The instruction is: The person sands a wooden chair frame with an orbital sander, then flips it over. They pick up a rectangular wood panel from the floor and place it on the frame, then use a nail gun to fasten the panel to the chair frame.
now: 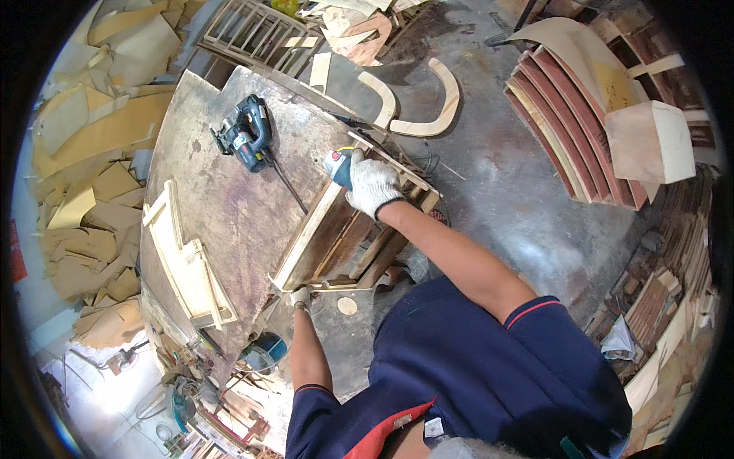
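Note:
A box-like wooden frame (307, 239) with pale edges and darker inner boards lies at the front right side of the workbench (222, 191). My right hand (374, 183), in a white knitted glove, is wrapped round a blue handheld power tool (337, 166) at the frame's far end. The tool's underside is hidden, so its exact kind does not show. At the near left corner of the frame, my gloved left hand (300, 296) grips the wood; most of its fingers are out of sight.
A dark blue jigsaw (248, 134) rests on the bench, its cable running toward the frame. Pale wooden strips (183, 256) lie at the bench's left. On the floor are curved wooden pieces (428, 122), stacked curved boards (569, 126) and heaped thin sheets (95, 191).

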The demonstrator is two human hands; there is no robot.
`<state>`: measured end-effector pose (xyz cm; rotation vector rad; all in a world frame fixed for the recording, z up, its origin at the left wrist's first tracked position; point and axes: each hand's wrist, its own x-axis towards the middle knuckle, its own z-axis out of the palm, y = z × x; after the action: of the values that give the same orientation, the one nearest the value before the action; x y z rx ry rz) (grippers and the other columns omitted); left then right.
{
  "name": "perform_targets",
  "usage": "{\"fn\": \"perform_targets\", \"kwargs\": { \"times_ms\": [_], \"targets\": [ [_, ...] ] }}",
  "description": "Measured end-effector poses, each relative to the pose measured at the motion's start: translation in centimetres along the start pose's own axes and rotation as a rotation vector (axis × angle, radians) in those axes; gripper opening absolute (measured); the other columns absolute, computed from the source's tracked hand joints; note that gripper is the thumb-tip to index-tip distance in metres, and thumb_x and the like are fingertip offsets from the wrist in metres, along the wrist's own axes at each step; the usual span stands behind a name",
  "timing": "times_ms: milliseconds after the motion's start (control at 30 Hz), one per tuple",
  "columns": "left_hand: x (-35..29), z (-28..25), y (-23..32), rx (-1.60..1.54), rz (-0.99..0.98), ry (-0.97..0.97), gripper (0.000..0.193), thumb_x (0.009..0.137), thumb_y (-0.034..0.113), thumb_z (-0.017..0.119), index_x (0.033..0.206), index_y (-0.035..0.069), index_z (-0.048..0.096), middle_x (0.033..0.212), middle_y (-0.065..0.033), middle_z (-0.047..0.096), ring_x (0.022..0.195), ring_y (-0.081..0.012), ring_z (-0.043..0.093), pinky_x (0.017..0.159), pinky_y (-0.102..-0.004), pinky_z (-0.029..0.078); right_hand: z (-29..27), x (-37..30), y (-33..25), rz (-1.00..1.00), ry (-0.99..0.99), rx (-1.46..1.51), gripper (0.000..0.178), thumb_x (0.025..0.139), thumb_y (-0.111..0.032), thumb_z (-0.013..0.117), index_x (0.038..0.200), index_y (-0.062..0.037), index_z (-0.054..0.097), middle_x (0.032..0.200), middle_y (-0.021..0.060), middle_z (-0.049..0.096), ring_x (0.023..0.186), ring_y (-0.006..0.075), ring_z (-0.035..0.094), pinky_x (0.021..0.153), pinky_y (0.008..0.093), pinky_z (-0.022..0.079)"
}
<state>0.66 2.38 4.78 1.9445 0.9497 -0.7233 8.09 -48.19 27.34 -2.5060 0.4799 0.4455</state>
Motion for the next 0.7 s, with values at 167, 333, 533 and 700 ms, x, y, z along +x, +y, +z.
{"fn": "perform_targets", "kwargs": {
  "times_ms": [167, 333, 533, 700],
  "targets": [
    [-0.3, -0.9, -0.9, -0.101, 0.002, -0.078, 0.028, 0.09, -0.007, 0.056, 0.117, -0.003, 0.062, 0.103, -0.0211, 0.069, 0.074, -0.0372, 0.073, 0.055, -0.0467, 0.063, -0.9, 0.8, 0.3, 0.053, -0.114, -0.035, 0.079, 0.081, -0.044, 0.081, 0.136, -0.0031, 0.042, 0.101, 0.0165, 0.074, 0.091, 0.0304, 0.076, 0.07, 0.0453, 0.061],
    [-1.5, -0.9, -0.4, -0.146, -0.042, -0.081, 0.024, 0.092, -0.004, 0.057, 0.116, -0.003, 0.062, 0.102, -0.0206, 0.069, 0.072, -0.0368, 0.072, 0.058, -0.0499, 0.063, -3.3, 0.7, 0.9, 0.067, -0.177, 0.044, 0.076, 0.08, -0.036, 0.084, 0.135, -0.0041, 0.043, 0.101, 0.0148, 0.074, 0.093, 0.0305, 0.075, 0.074, 0.0444, 0.06],
    [-2.8, -0.4, -0.5, -0.084, -0.068, 0.022, 0.023, 0.094, 0.002, 0.057, 0.115, -0.004, 0.061, 0.1, -0.0202, 0.069, 0.077, -0.0377, 0.072, 0.066, -0.0515, 0.065, -4.7, 0.1, 1.0, 0.026, -0.359, -0.029, 0.082, 0.084, -0.039, 0.081, 0.141, -0.0017, 0.036, 0.106, 0.019, 0.074, 0.098, 0.0321, 0.075, 0.08, 0.0449, 0.06],
    [-2.7, 0.0, -1.3, -0.106, -0.003, 0.018, 0.014, 0.09, -0.003, 0.06, 0.102, -0.005, 0.066, 0.089, -0.0185, 0.071, 0.066, -0.0319, 0.072, 0.06, -0.0448, 0.065, -5.1, 0.6, 0.5, 0.052, -0.37, -0.114, 0.087, 0.085, -0.042, 0.08, 0.147, -0.0033, 0.032, 0.11, 0.02, 0.072, 0.104, 0.033, 0.073, 0.084, 0.045, 0.06]
  ]
}}
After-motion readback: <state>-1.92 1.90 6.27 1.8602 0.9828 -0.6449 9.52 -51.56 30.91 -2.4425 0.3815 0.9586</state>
